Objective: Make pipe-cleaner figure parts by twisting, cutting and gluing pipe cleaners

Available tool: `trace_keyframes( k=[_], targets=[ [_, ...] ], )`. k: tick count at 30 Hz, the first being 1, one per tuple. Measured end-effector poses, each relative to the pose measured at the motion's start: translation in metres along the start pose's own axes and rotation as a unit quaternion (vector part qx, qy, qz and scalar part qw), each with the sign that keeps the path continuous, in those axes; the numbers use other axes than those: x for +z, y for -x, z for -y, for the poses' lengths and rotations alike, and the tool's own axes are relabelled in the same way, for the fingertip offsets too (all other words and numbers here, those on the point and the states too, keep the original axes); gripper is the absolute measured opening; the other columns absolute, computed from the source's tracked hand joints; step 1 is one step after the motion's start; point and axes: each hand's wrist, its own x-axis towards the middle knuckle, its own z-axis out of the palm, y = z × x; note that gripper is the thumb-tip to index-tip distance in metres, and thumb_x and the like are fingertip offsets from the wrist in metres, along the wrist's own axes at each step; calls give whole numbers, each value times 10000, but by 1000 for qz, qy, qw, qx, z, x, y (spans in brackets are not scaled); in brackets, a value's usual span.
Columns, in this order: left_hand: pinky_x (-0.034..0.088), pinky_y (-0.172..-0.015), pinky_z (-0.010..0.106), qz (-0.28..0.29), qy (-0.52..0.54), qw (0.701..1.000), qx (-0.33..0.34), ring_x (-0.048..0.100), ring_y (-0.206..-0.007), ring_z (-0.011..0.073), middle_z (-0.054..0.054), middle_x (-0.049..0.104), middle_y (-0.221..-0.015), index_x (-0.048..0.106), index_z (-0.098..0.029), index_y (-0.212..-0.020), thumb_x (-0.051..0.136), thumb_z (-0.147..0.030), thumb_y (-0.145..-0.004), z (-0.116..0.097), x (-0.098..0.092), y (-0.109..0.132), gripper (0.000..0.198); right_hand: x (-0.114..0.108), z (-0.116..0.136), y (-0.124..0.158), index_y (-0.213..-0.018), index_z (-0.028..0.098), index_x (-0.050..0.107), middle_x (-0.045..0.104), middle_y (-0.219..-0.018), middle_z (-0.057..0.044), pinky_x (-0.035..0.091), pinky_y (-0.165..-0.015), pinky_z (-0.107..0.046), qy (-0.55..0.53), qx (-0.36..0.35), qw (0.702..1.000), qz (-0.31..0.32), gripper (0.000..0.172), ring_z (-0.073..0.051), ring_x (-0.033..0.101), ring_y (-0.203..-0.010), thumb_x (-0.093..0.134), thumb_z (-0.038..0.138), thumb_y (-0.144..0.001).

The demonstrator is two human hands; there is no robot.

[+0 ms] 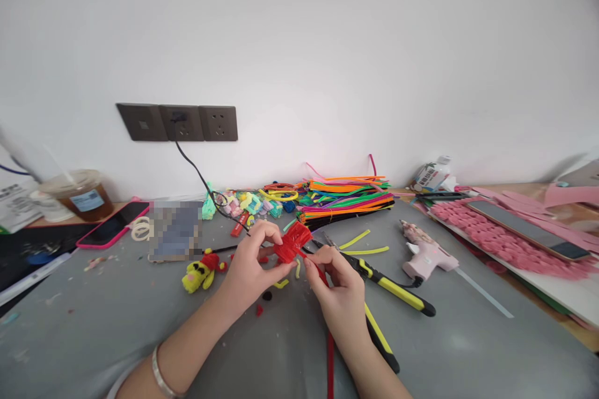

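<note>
My left hand is closed on a shiny red bow-shaped piece, pinching its left side between thumb and fingers. In a pinch at its lower right, my right hand grips a red pipe cleaner; its long end hangs down past the wrist. One end of the strip meets the red piece, though the join is partly hidden by fingers. Left of my left hand lies a small yellow and red fuzzy figure. Yellow-and-black handled pliers lie partly beneath my right hand.
Bundles of coloured pipe cleaners lie against the wall. A pale pink glue gun rests at right, near a pink braided piece with a phone on it. At left are a pink-cased phone and a drink cup. A cord runs to the socket.
</note>
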Motion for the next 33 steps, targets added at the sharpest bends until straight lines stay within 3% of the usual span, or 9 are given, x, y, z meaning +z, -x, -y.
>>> trace_keyframes(
  k=[18,33],
  targets=[
    [566,-743,255,12,-11,1000,23,544,-940,163,25,475,-1007,461,-233,-866,693,-133,-774,-1,0,0,269,1,-6,1,-702,212,502,465,-653,25,315,-558,-262,-8,-9,1000,-6,224,-137,412,-613,554,251,-917],
    [583,-750,272,14,-10,999,33,550,-944,164,28,478,-1016,470,-232,-873,701,-127,-773,1,0,0,273,2,-4,-2,-660,210,456,407,-616,55,277,-506,-237,-75,37,996,-1,311,-103,343,-542,599,331,-907]
  ],
)
